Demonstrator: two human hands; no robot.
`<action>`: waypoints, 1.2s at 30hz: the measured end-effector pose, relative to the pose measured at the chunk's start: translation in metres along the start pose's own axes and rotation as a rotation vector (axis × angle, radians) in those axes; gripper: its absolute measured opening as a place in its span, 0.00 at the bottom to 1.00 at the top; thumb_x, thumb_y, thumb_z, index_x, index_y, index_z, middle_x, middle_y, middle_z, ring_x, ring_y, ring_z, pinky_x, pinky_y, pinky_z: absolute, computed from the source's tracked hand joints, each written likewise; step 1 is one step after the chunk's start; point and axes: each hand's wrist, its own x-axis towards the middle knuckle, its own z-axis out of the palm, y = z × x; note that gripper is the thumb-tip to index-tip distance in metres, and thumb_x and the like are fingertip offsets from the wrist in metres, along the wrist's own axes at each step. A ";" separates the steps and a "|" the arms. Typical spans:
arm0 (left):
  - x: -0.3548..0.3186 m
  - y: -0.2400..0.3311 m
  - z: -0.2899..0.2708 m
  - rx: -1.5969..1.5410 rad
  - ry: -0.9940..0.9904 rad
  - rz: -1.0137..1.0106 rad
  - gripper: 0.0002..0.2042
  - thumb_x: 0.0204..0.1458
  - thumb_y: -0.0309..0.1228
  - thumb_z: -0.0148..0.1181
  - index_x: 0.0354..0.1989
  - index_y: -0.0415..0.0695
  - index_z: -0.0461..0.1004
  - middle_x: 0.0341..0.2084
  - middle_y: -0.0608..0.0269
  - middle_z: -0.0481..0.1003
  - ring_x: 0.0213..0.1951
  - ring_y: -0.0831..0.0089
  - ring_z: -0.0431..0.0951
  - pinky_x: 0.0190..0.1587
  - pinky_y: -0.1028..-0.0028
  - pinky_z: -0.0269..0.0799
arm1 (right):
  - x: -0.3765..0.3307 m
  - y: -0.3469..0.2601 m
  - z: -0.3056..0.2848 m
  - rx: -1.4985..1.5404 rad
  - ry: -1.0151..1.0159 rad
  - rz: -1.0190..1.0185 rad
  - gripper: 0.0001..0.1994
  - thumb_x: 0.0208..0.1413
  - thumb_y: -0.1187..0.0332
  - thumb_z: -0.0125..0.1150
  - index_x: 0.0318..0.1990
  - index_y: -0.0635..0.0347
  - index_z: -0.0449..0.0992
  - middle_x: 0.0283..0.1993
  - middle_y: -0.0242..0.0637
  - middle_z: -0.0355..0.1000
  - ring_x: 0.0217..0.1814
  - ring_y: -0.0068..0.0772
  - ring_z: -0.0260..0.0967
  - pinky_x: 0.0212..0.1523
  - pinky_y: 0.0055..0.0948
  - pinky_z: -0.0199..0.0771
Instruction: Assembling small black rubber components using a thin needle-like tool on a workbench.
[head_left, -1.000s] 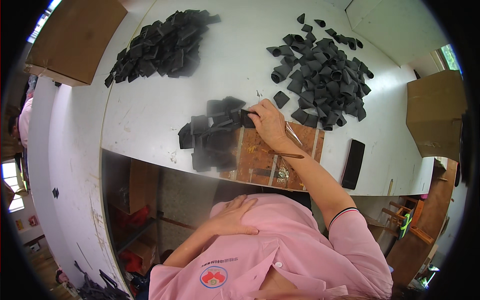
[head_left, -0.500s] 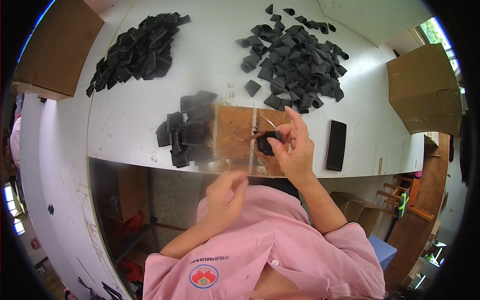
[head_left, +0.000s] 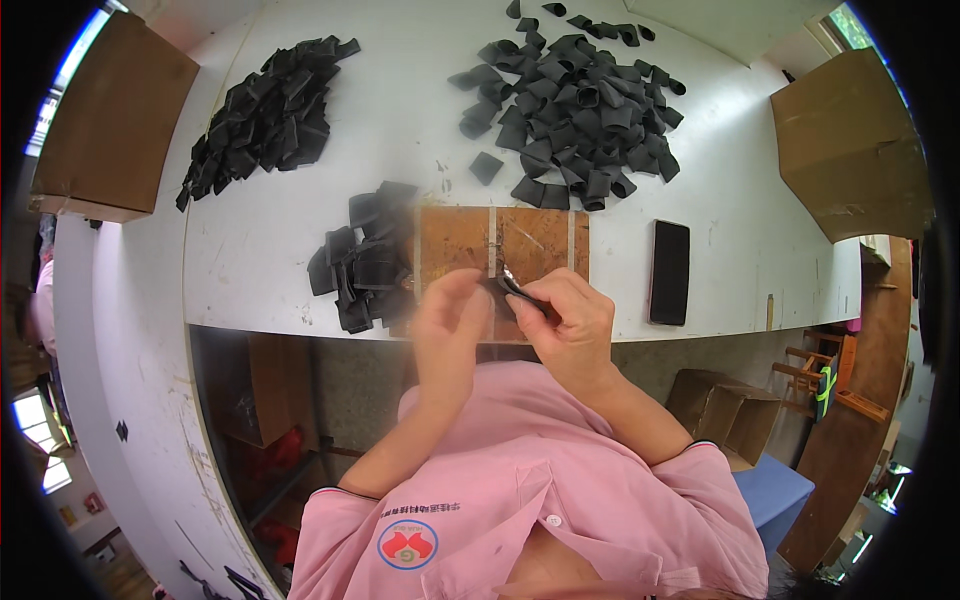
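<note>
Over the front of a brown board (head_left: 455, 235) with pale strips, my right hand (head_left: 578, 318) pinches a small dark fabric piece (head_left: 512, 288) between thumb and fingers. Its edge is turned toward me, so its shape shows only in part. Close to its left side is my left hand (head_left: 450, 318), smeared by motion, its fingers curled near the piece. Whether those fingers grip anything is hidden. Left of the board lies a small heap of flat black pieces (head_left: 358, 265), beside the left hand.
A large pile of black open-ended tube pieces (head_left: 590, 115) lies at the far right of the table (head_left: 400, 90), and a heap of flattened black ones (head_left: 262, 112) at the far left. A phone (head_left: 670, 272) rests right of the board. Cardboard boxes (head_left: 115, 115) flank the table.
My left hand has moved up and right to the piece in my right hand. The right hand has come lower and turned the piece edge-on. The view has shifted slightly.
</note>
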 end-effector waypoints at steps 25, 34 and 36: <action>-0.002 -0.007 0.008 0.968 0.226 0.770 0.06 0.40 0.20 0.57 0.28 0.38 0.69 0.20 0.56 0.72 0.20 0.67 0.74 0.23 0.76 0.68 | 0.014 -0.004 0.008 -0.429 -0.010 -0.490 0.08 0.38 0.80 0.58 0.30 0.65 0.71 0.26 0.38 0.63 0.22 0.35 0.63 0.21 0.29 0.65; 0.005 0.033 -0.009 -0.423 -0.181 -0.177 0.08 0.44 0.18 0.52 0.34 0.38 0.65 0.17 0.68 0.67 0.11 0.87 0.58 0.12 0.85 0.52 | 0.020 0.001 0.005 0.231 -0.124 0.193 0.03 0.41 0.79 0.58 0.26 0.65 0.72 0.26 0.32 0.67 0.23 0.21 0.63 0.26 0.21 0.63; 0.002 0.038 -0.008 -0.228 -0.176 -0.152 0.09 0.43 0.14 0.49 0.34 0.37 0.67 0.20 0.68 0.69 0.16 0.90 0.63 0.14 0.88 0.52 | 0.022 0.008 0.000 0.899 -0.317 0.489 0.03 0.47 0.75 0.58 0.30 0.63 0.74 0.31 0.28 0.69 0.25 0.16 0.62 0.26 0.17 0.61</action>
